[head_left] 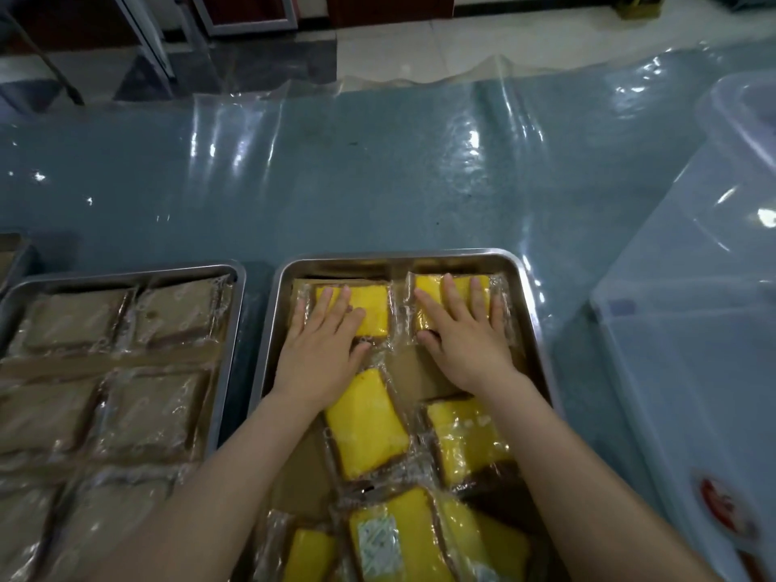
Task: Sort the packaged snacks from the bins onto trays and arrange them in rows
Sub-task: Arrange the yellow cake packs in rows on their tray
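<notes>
Head view: left hand (325, 350) and right hand (464, 336), fingers flat and spread, each press a yellow cake pack (369, 308) in the tray's (530, 304) far row. Packs look light, soft and slippery in film; best pushed flat, or gripped by the wrapper edges.

Pale tiled floor (462, 44), dark wooden furniture (390, 8), glossy reflections
</notes>
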`<action>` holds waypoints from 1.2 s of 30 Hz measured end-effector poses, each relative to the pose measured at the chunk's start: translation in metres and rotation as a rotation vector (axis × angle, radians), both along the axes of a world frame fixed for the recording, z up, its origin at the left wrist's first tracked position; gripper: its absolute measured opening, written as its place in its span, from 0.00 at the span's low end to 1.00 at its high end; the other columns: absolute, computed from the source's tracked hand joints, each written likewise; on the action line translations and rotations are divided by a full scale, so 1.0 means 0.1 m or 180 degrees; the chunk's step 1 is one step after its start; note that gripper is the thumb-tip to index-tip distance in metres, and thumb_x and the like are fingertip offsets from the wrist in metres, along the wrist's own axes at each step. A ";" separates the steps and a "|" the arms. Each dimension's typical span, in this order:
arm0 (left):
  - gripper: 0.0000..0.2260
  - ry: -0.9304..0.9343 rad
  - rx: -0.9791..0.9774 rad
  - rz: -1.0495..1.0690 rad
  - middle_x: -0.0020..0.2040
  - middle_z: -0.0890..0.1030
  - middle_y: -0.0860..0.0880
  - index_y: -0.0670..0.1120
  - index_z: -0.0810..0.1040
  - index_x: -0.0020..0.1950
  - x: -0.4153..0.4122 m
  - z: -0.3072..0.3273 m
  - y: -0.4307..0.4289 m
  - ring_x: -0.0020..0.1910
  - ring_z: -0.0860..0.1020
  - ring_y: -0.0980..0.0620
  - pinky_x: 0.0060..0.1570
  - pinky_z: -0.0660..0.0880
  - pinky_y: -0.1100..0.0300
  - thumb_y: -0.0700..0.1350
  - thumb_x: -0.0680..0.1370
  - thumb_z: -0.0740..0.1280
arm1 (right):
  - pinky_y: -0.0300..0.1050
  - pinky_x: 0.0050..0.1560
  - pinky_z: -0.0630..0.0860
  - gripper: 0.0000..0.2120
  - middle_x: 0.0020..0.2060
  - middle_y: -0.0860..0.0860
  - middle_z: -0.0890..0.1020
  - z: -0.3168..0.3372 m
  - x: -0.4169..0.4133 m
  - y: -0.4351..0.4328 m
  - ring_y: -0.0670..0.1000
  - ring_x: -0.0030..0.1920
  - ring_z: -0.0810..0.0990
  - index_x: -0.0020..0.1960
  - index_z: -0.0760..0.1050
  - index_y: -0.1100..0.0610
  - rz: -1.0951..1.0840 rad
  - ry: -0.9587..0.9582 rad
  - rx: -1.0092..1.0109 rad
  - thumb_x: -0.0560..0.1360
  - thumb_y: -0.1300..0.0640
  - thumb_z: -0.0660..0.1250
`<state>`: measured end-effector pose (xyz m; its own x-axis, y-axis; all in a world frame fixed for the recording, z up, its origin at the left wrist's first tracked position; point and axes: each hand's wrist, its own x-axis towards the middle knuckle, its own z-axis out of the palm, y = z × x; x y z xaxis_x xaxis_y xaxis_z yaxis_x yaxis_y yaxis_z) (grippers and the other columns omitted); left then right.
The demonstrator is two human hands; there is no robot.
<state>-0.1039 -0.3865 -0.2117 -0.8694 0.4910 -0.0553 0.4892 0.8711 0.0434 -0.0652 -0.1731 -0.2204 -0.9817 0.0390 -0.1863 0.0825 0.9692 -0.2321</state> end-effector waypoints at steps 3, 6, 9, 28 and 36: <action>0.23 0.0097 0.0312 0.0068 0.77 0.48 0.49 0.51 0.60 0.73 0.24 0.08 0.09 0.74 0.40 0.52 0.72 0.36 0.52 0.57 0.80 0.50 | 0.59 0.73 0.35 0.29 0.77 0.49 0.44 0.15 0.19 -0.03 0.56 0.76 0.35 0.77 0.47 0.41 -0.0205 0.0512 -0.0240 0.80 0.40 0.52; 0.23 -0.0081 0.0584 -0.0078 0.77 0.49 0.53 0.54 0.58 0.73 0.60 0.07 0.09 0.73 0.41 0.57 0.68 0.34 0.59 0.56 0.79 0.51 | 0.51 0.72 0.58 0.21 0.72 0.50 0.66 0.26 0.62 -0.06 0.55 0.73 0.59 0.68 0.69 0.49 -0.0636 0.0948 -0.0790 0.76 0.54 0.65; 0.21 -0.0417 0.0617 -0.0226 0.77 0.47 0.56 0.57 0.59 0.74 0.86 0.02 -0.07 0.72 0.40 0.60 0.65 0.32 0.64 0.55 0.80 0.53 | 0.41 0.62 0.67 0.14 0.59 0.45 0.75 0.26 1.10 -0.07 0.49 0.63 0.71 0.55 0.78 0.49 -0.0662 0.0756 -0.1162 0.72 0.62 0.67; 0.31 -0.0869 -0.0050 0.0870 0.72 0.27 0.42 0.51 0.33 0.75 1.12 -0.04 -0.13 0.72 0.30 0.44 0.68 0.32 0.50 0.63 0.79 0.42 | 0.57 0.70 0.32 0.31 0.75 0.49 0.32 -0.15 1.25 -0.17 0.54 0.72 0.26 0.73 0.32 0.35 -0.0128 0.0114 -0.0017 0.77 0.33 0.46; 0.37 -0.0838 -0.0139 0.1026 0.73 0.30 0.39 0.49 0.33 0.76 1.17 -0.02 -0.10 0.73 0.33 0.41 0.70 0.36 0.48 0.68 0.75 0.40 | 0.54 0.73 0.40 0.40 0.78 0.47 0.47 0.01 1.28 -0.10 0.53 0.76 0.40 0.75 0.49 0.41 -0.0073 0.0176 -0.0566 0.72 0.43 0.69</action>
